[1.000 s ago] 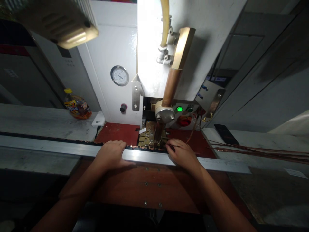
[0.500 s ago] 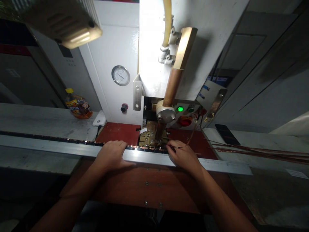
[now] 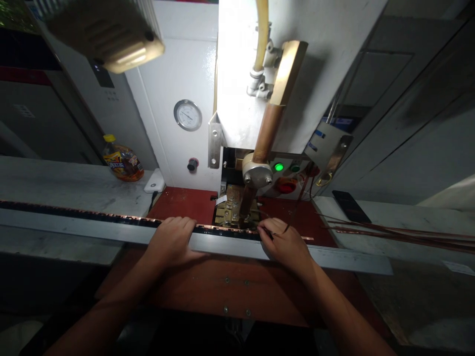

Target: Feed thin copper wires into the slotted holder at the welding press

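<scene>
A long silvery metal rail (image 3: 226,245) lies across the front of the machine, with a black strip bearing copper-coloured pieces (image 3: 122,217) along its far edge. My left hand (image 3: 172,242) is closed over the rail left of the electrode, thumb on the near side. My right hand (image 3: 285,244) rests at the rail to the right, fingers pinched on a thin copper-coloured wire (image 3: 295,212) that curves down from above. Between the hands, a copper electrode rod (image 3: 248,200) comes down beside a brass clamp block (image 3: 232,212). Its tip and the contact point are hard to make out.
Behind stands a white machine with a pressure gauge (image 3: 188,115), a lit green button (image 3: 278,167) and a red switch (image 3: 286,186). A bottle (image 3: 124,163) and a white box (image 3: 154,181) are left. Right lie a phone (image 3: 351,206) and long copper rods (image 3: 401,232).
The rail has tilted slightly, showing more of the black strip and less glare. Both hands keep nearly the same places; the whole view has shifted a little.
</scene>
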The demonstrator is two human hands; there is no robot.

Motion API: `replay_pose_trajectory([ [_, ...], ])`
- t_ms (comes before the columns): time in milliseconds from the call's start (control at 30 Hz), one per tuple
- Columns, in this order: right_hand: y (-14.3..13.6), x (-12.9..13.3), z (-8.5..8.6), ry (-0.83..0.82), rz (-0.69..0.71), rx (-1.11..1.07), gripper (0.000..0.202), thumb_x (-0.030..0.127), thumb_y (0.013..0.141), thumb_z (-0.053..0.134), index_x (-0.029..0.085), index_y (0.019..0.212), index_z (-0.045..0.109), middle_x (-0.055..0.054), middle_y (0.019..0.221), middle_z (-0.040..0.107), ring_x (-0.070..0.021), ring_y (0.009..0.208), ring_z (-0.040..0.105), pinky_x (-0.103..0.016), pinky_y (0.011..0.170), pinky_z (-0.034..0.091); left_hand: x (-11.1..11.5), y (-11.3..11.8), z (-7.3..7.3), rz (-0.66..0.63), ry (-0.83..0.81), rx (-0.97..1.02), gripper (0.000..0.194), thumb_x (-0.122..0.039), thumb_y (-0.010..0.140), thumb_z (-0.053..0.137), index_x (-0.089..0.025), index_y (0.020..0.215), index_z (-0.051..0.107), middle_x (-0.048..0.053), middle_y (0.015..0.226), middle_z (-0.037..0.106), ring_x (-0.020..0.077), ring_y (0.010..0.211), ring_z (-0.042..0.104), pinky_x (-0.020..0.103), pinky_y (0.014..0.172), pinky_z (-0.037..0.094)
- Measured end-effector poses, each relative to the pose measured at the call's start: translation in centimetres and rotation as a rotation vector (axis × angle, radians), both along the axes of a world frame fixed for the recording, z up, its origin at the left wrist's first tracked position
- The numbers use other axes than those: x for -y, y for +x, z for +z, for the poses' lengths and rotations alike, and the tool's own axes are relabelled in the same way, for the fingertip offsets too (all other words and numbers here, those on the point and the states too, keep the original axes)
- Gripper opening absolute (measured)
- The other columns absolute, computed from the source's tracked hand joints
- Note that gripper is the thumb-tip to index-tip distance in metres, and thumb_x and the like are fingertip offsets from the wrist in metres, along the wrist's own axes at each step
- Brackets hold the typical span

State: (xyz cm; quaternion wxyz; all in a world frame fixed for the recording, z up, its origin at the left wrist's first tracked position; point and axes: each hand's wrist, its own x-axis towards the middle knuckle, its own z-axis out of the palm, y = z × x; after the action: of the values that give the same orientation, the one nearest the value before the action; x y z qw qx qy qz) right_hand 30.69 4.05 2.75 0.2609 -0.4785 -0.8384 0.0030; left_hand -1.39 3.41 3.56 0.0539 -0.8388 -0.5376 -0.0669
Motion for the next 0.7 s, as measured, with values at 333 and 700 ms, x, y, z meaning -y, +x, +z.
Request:
replay_pose_trajectory([
  [333,0.16,0.21,-0.28,0.032,-0.010,0.052,0.020,0.022,0.101,0.049,0.022,0.090,0.067,-0.005,0.084,0.070,-0.0203,0.082,0.064,-0.029,0.075,0.043,0.21,-0.21,-0.33,-0.008,0.002,0.029,0.066,-0.082,0.077,0.056,-0.020,0.098,0.063,0.012,0.100,0.071,0.0325,0.092,0.065,0.044,0.086,0.044],
  [700,0.18,0.29,-0.19,0.031,0.018,0.018,0.021,0.022,0.101,0.048,0.022,0.090,0.065,-0.005,0.083,0.069,-0.0207,0.080,0.063,-0.030,0.076,0.044,0.10,-0.35,-0.68,-0.021,0.021,0.032,0.066,-0.081,0.077,0.058,-0.019,0.100,0.064,0.014,0.103,0.072,0.0335,0.095,0.065,0.045,0.086,0.044],
])
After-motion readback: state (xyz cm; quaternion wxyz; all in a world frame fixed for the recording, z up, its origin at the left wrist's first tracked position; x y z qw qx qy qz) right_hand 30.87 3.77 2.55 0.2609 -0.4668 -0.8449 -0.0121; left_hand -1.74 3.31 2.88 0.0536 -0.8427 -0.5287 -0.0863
